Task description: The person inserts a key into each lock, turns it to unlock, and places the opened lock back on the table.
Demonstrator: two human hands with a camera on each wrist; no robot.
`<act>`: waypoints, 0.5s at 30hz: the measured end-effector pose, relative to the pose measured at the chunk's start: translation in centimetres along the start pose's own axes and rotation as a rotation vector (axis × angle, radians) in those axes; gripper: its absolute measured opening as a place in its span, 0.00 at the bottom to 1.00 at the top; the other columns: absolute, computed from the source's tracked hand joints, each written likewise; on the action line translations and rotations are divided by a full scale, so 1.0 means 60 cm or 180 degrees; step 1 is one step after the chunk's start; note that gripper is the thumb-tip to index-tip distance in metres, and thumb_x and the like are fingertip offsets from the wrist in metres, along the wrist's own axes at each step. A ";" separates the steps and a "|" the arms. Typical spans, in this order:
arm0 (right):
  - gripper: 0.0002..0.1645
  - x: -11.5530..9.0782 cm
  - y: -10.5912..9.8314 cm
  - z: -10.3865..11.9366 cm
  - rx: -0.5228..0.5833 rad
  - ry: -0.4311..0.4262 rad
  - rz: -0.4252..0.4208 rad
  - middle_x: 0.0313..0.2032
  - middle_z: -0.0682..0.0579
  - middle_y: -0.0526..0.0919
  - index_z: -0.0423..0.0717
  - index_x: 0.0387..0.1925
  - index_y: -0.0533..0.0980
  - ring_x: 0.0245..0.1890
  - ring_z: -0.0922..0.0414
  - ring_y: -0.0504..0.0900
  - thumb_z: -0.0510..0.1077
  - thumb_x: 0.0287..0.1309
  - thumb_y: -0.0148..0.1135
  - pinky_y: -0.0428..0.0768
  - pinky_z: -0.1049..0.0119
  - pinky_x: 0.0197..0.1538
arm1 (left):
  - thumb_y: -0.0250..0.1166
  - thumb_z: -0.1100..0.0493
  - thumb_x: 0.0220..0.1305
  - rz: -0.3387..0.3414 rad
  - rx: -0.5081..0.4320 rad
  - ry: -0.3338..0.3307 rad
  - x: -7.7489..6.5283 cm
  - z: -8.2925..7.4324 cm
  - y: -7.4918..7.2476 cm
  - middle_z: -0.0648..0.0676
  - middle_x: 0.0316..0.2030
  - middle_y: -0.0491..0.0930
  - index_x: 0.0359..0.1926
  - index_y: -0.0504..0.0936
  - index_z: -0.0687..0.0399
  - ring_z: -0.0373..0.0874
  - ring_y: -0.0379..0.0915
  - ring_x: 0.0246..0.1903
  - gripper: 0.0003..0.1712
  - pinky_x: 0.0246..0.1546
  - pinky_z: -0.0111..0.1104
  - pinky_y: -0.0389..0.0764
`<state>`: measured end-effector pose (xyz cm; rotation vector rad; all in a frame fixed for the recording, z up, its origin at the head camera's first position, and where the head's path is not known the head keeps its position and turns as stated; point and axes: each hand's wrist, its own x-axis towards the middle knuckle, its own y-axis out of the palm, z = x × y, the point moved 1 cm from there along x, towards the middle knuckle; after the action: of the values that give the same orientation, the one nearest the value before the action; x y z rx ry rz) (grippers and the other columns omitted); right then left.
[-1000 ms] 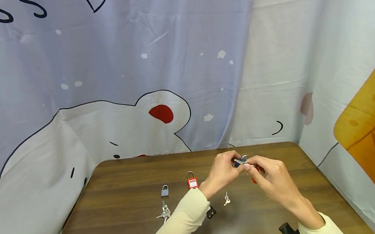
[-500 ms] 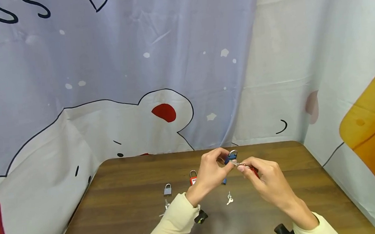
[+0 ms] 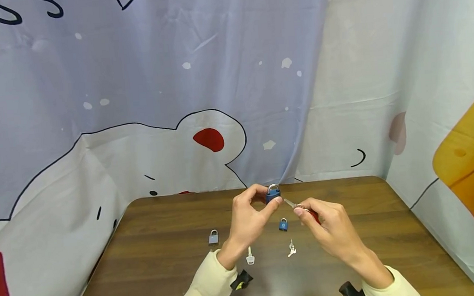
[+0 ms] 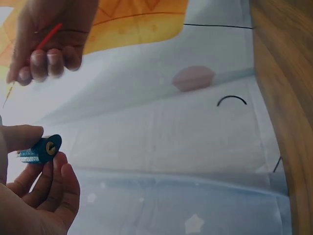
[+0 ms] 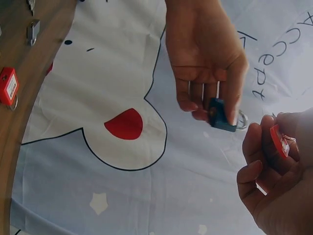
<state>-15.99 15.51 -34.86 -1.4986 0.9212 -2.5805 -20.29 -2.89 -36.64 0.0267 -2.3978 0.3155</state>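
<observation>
My left hand pinches a blue padlock between thumb and fingers, its shackle pointing up in the head view. The left wrist view shows the brass keyhole on the padlock's underside. To the right, my right hand pinches a silver key, its tip directed at the padlock with a small gap between them. A red tag lies against the curled fingers of that same hand.
On the wooden table are a grey padlock, a smaller-looking blue padlock, a pale-headed key and a small bunch of keys. A red padlock shows in the right wrist view. A printed curtain hangs behind.
The left hand has moved left with the blue padlock, away from the key, which overlapped it before. The second blue padlock and pale-headed key have come into view; the left hand hides the red padlock.
</observation>
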 end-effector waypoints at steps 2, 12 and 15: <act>0.09 0.002 0.004 0.002 0.0027 -0.0054 -0.0048 0.18 0.64 0.72 0.50 0.29 0.77 0.18 0.73 0.66 0.32 0.52 0.63 0.63 0.85 0.21 | 0.71 0.58 0.51 -0.0014 -0.0132 -0.0146 -0.001 -0.016 -0.007 0.54 0.30 0.83 0.32 0.80 0.56 0.38 0.77 0.30 0.09 0.34 0.35 0.81; 0.10 0.005 0.021 0.013 0.0269 -0.0170 -0.0156 0.19 0.64 0.73 0.50 0.29 0.77 0.20 0.73 0.68 0.31 0.52 0.62 0.65 0.84 0.22 | 0.69 0.62 0.52 -0.0167 -0.1417 -0.1120 -0.017 -0.019 -0.024 0.54 0.36 0.81 0.38 0.77 0.61 0.39 0.78 0.36 0.13 0.40 0.28 0.80; 0.10 0.005 0.026 0.016 0.0302 -0.0194 -0.0172 0.19 0.64 0.72 0.51 0.29 0.77 0.19 0.73 0.65 0.32 0.52 0.62 0.63 0.85 0.22 | 0.67 0.63 0.53 -0.0295 -0.1840 -0.1302 -0.022 -0.022 -0.026 0.49 0.35 0.80 0.36 0.76 0.58 0.38 0.77 0.35 0.10 0.41 0.27 0.78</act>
<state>-15.82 13.68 -35.02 -1.5885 0.7513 -2.5592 -18.29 -4.20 -36.22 -0.0684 -2.7907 -0.4764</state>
